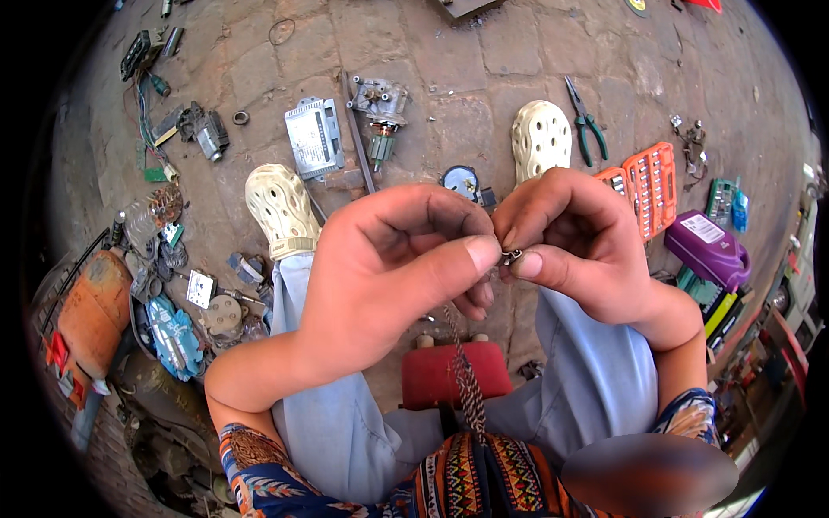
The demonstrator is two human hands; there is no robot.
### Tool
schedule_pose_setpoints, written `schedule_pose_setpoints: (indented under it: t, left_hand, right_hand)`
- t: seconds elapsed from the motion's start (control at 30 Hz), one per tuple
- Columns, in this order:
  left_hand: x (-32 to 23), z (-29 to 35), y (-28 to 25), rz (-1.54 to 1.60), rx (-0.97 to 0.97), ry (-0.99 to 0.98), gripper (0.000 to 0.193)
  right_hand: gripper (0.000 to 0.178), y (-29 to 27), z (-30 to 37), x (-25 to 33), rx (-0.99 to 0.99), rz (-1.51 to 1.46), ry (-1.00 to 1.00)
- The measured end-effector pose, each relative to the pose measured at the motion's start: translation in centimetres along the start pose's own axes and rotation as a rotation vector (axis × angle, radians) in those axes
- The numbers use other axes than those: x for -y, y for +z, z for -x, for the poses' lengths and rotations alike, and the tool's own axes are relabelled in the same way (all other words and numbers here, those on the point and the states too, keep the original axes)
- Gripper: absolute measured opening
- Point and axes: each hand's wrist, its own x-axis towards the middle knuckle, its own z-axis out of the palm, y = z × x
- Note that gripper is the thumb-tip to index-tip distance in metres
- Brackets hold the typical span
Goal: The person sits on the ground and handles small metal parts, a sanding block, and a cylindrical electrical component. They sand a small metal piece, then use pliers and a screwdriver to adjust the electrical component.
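Note:
Above my lap, my left hand [371,276] and my right hand [596,250] meet fingertip to fingertip. Pinched between both thumbs and forefingers is a small shiny metal piece [512,256], bent like a little hook or clip. Most of it is covered by the fingers, so its exact kind cannot be made out. Dark grime marks the fingers. Just beyond the hands, a small round part with a pale blue face [461,180] lies on the floor, and a patterned cord [466,380] hangs below them.
Around my clogs on the brick floor lie a silver module box [314,138], a small motor with a green core [382,145], green-handled pliers [587,125], an orange socket set [651,188] and a purple jug [708,249]. A red stool [432,375] is between my legs. Scrap parts crowd the left.

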Motion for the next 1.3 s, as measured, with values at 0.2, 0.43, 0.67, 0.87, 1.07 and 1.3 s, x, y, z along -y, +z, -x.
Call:
schedule_pose_setpoints:
  t: [0.2, 0.43, 0.67, 0.87, 1.07, 1.3]
  left_hand:
    - [-0.2, 0.0, -0.1, 0.026, 0.012, -0.044, 0.019]
    - [0.0, -0.1, -1.0, 0.117, 0.064, -0.083, 0.017]
    - [0.3, 0.0, -0.9, 0.024, 0.008, 0.005, 0.018]
    - [0.3, 0.2, -1.1, 0.016, 0.01, 0.03, 0.017]
    - [0.4, 0.3, -1.2, 0.002, 0.0, 0.031, 0.017]
    - [0.7, -0.1, -2.1, -0.104, -0.031, 0.057, 0.021]
  right_hand:
    - [0.016, -0.1, -0.1, -0.1, -0.009, -0.139, 0.147]
    - [0.016, -0.1, -0.3, -0.2, -0.036, -0.186, 0.227]
    - [0.014, 0.0, -0.7, -0.9, 0.006, -0.088, 0.069]
    - [0.013, 0.2, -0.9, -1.2, 0.011, -0.003, -0.057]
    - [0.014, 0.2, -0.9, -1.4, 0.011, 0.09, -0.131]
    - [0.013, 0.2, -1.1, -1.6, -0.07, 0.19, -0.119]
